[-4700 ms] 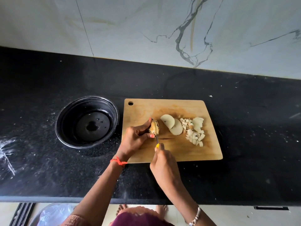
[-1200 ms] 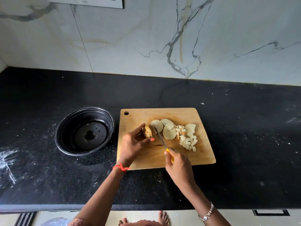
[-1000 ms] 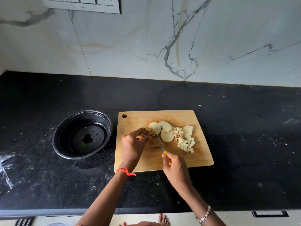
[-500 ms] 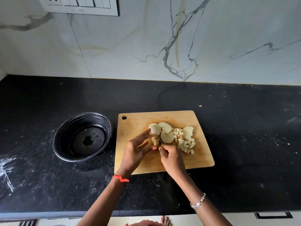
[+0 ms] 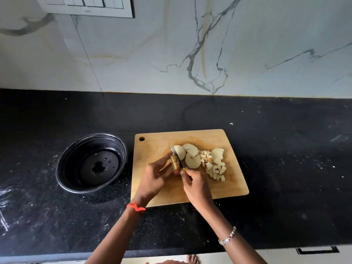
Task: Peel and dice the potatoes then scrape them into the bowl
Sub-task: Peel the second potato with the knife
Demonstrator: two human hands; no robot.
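A wooden cutting board [image 5: 234,187] lies on the black counter. My left hand [image 5: 155,178] pins a small potato end piece [image 5: 175,162], skin still on, upright on the board. My right hand [image 5: 197,186] grips a yellow-handled knife [image 5: 176,152], its blade lying along the right face of that piece. Three round potato slices [image 5: 192,159] lie just right of the blade, and a pile of diced potato [image 5: 214,165] sits further right. The black bowl [image 5: 65,166] stands left of the board with no potato in it.
The black stone counter [image 5: 285,168] is dusted with white specks and smears. A marble wall rises behind, with a switch panel [image 5: 85,5] at top left. The counter's front edge runs below my forearms, with a drawer handle [image 5: 318,250] at bottom right.
My right hand moved in from the board's front edge up against the potato piece. The left hand stood the piece on edge, and the blade now rests against it.
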